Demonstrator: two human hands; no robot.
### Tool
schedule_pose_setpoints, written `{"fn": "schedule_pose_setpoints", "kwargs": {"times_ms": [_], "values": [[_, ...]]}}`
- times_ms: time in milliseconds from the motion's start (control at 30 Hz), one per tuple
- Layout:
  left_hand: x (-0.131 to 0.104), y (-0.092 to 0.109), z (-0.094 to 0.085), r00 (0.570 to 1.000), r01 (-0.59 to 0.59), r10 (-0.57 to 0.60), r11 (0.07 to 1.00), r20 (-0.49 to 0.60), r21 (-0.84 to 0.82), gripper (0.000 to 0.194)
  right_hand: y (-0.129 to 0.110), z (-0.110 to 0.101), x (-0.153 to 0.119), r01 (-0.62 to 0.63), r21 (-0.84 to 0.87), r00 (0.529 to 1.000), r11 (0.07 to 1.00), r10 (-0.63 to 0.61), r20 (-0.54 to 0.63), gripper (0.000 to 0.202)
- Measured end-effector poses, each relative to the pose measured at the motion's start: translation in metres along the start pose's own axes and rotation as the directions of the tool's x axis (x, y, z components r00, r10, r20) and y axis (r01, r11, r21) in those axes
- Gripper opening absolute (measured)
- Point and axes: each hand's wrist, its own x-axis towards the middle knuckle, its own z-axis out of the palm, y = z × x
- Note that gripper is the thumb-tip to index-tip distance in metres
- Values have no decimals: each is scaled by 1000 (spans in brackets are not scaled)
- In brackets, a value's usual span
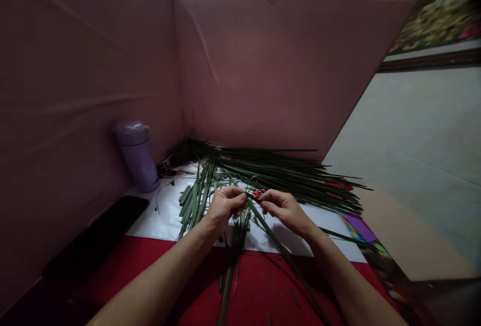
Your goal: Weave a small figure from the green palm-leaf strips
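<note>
My left hand point(228, 204) pinches the upper end of some long green leaf strips point(268, 230) that run down toward the bottom of the view. Close on its right, my right hand point(281, 206) has its thumb and forefinger pressed together near the same strips; what is between them is too small to tell. Something red point(258, 193), possibly a scissor handle, shows between the hands. Behind them lies a large bundle of long dark green leaves point(285, 168). Shorter cut leaf pieces point(193, 200) are heaped left of my left hand.
White sheets point(165, 215) lie on a red cloth point(259, 286). At the left stand a purple bottle point(140, 163) and a flat black object point(99, 235). Pink panels point(255, 75) rise behind and to the left. A purple card point(359, 228) sits at the right.
</note>
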Motion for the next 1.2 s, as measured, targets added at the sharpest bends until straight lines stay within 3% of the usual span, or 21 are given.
{"fn": "schedule_pose_setpoints", "kwargs": {"times_ms": [67,133,200,233,300,433,567,667,767,900,1067,1200], "values": [[-4,1,4,987,-138,147,983,-66,125,11,-3,2,-2,37,-60,998,997,-40,-46,12],[-10,4,9,929,-311,354,906,-109,287,7,-9,3,-5,78,-147,989,986,-94,-111,12],[-17,7,13,833,-493,553,755,-15,434,8,-17,3,-8,109,-214,979,971,-142,-144,13],[-20,9,15,801,-540,598,699,31,469,11,-21,2,-9,125,-228,977,966,-159,-139,14],[-26,13,18,781,-560,622,653,60,510,16,-31,-1,-11,150,-229,981,962,-173,-85,15],[-31,17,22,780,-541,626,676,-2,500,16,-41,-11,-12,88,-154,995,984,-80,62,22],[-28,13,21,774,-541,631,700,-50,466,16,-38,-21,-16,-137,94,976,986,118,185,35],[-24,8,20,816,-467,559,788,-146,401,12,-37,-25,-21,-288,251,939,924,221,265,31],[-21,5,19,864,-377,444,882,-235,282,10,-39,-24,-24,-377,171,896,910,312,317,26],[-18,5,18,883,-347,400,909,-246,232,7,-42,-21,-22,-440,98,865,893,392,312,21],[-14,6,16,904,-306,339,939,-262,159,6,-52,-18,-22,-517,437,855,736,418,308,23],[-11,4,13,925,-269,274,962,-264,56,11,-60,-12,-26,-450,672,884,588,398,244,22]]}}
